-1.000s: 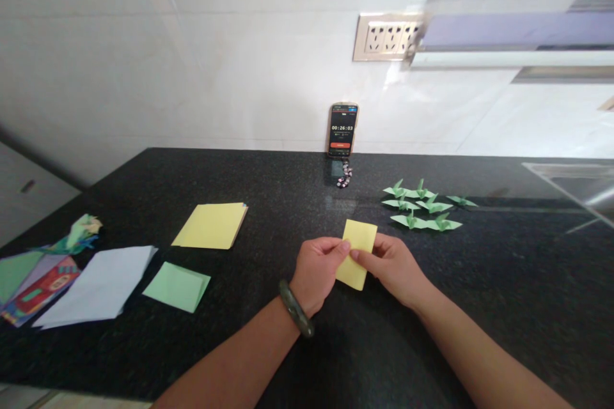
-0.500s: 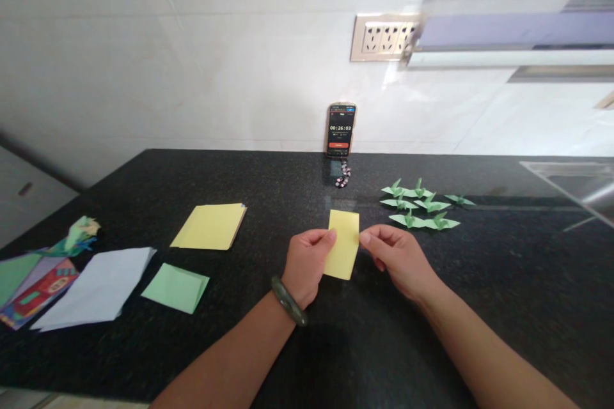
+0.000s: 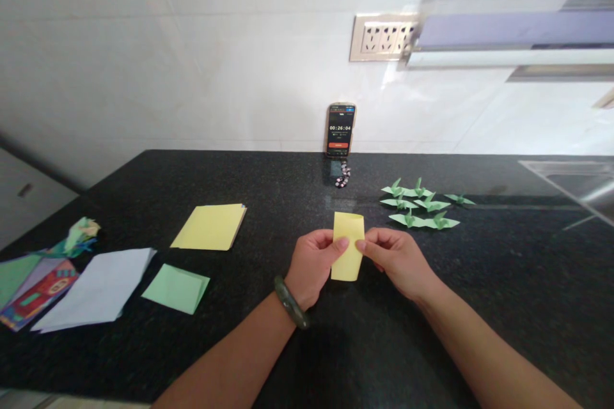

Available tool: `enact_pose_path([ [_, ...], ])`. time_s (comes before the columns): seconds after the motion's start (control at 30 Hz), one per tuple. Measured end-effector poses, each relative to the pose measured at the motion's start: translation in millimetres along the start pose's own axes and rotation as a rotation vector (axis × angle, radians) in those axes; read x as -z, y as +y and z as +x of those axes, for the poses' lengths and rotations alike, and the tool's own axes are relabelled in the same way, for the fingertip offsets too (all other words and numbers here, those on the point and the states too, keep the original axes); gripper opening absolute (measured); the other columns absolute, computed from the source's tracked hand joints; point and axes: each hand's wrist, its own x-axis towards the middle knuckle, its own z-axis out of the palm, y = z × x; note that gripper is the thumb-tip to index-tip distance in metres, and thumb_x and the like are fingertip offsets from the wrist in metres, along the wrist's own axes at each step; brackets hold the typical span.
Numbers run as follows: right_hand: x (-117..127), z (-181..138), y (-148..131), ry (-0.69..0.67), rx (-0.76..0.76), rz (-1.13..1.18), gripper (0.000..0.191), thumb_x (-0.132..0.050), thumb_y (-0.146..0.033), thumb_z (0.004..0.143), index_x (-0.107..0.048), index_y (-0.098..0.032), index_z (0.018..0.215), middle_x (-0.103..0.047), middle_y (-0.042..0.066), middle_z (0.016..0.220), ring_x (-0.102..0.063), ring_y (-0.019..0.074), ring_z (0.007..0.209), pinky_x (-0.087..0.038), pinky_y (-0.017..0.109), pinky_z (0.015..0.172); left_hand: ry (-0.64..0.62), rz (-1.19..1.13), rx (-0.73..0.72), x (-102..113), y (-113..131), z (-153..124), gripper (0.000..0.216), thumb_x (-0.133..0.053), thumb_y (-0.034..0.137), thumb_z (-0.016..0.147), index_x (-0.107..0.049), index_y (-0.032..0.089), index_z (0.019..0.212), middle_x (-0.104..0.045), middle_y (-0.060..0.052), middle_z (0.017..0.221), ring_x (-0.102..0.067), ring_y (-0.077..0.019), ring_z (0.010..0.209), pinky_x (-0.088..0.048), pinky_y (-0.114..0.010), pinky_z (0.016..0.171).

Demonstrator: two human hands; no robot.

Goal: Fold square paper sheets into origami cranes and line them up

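Note:
I hold a folded yellow paper (image 3: 348, 244) upright in front of me over the black counter (image 3: 288, 192). My left hand (image 3: 313, 266), with a dark bangle on its wrist, pinches the paper's left edge. My right hand (image 3: 397, 261) pinches its right edge with thumb and forefinger. Both hands are closed on the paper, a little above the counter's middle.
Several green paper cranes (image 3: 418, 206) lie to the right. A yellow paper stack (image 3: 210, 227), a green sheet (image 3: 176, 287), white sheets (image 3: 98, 291) and coloured packets (image 3: 33, 281) lie left. A phone (image 3: 340, 130) leans on the wall, beads (image 3: 343, 176) before it. A sink (image 3: 575, 185) is far right.
The yellow paper has turned from tilted to upright. My right hand let go of it half a second ago and now pinches its right edge again.

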Motion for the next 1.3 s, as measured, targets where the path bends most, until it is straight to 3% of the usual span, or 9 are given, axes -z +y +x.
enact_pose_path([
  [0.3,0,0,0,0.006,0.038,0.017,0.021,-0.067,-0.034,0.065,-0.059,-0.015,0.060,-0.045,-0.006,0.048,-0.034,0.0057,0.043,-0.025,0.022,0.043,0.035,0.074,0.040,3,2,2,0.022,-0.073,0.029,0.057,-0.062,0.010,0.063,-0.065,-0.003,0.060,-0.055,-0.0109,0.051,-0.043,-0.024,0.052],
  [0.53,0,1,4,0.034,0.050,0.089,0.019,-0.070,-0.030,0.064,-0.060,-0.014,0.058,-0.049,-0.005,0.051,-0.034,0.0046,0.043,-0.024,0.021,0.041,-0.009,0.170,0.042,2,3,0,0.021,-0.072,0.029,0.057,-0.062,0.011,0.061,-0.065,-0.004,0.060,-0.055,-0.0119,0.050,-0.041,-0.023,0.049],
  [0.87,7,7,10,0.291,0.049,0.291,0.019,-0.070,-0.032,0.065,-0.061,-0.016,0.064,-0.045,-0.006,0.045,-0.034,0.0050,0.039,-0.024,0.019,0.037,-0.012,0.287,0.067,0,4,-2,0.020,-0.069,0.028,0.059,-0.059,0.012,0.057,-0.063,-0.003,0.056,-0.051,-0.0109,0.047,-0.039,-0.023,0.045],
  [0.93,7,7,8,0.269,0.041,0.269,0.020,-0.070,-0.035,0.065,-0.062,-0.017,0.068,-0.047,-0.006,0.048,-0.035,0.0051,0.040,-0.025,0.019,0.037,-0.006,0.276,0.073,0,4,-2,0.020,-0.069,0.029,0.059,-0.058,0.012,0.057,-0.063,-0.003,0.056,-0.052,-0.0111,0.047,-0.039,-0.023,0.045],
  [1.07,2,3,5,0.024,-0.036,0.177,0.026,-0.075,-0.035,0.058,-0.062,-0.014,0.066,-0.053,-0.003,0.054,-0.034,0.0042,0.041,-0.023,0.019,0.038,-0.004,0.252,0.071,0,4,-2,0.022,-0.070,0.030,0.057,-0.057,0.012,0.056,-0.062,-0.002,0.055,-0.051,-0.0105,0.046,-0.038,-0.022,0.045],
  [1.3,0,4,9,0.134,-0.029,0.242,0.033,-0.068,-0.040,0.067,-0.051,-0.016,0.052,-0.037,-0.007,0.041,-0.029,0.0044,0.038,-0.020,0.020,0.038,-0.031,0.240,0.096,-1,2,-3,0.026,-0.073,0.034,0.055,-0.062,0.012,0.059,-0.066,-0.005,0.061,-0.055,-0.0129,0.051,-0.042,-0.024,0.049],
])
